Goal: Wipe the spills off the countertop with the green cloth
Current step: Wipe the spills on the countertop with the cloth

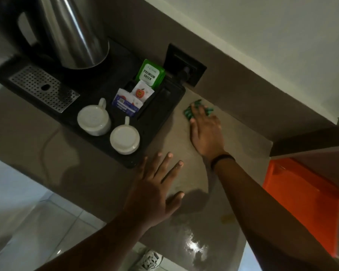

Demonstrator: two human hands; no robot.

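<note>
Right now the right hand (205, 132) is pressing flat, fingers spread, on the crumpled green cloth (192, 112) at the far edge of the brown glossy counter (184, 241), just beside the black plastic tray (160, 114), while the left hand (155, 184) is lying open and empty, palm down, on the counter near the tray's front corner. Inside the tray a green sachet (150, 76) is showing the words "PREMIUM GREEN", standing behind white sachets (133, 98) whose print is unreadable, with two upturned white ceramic cups (106, 128) and a steel kettle (74, 36) sitting alongside.
</note>
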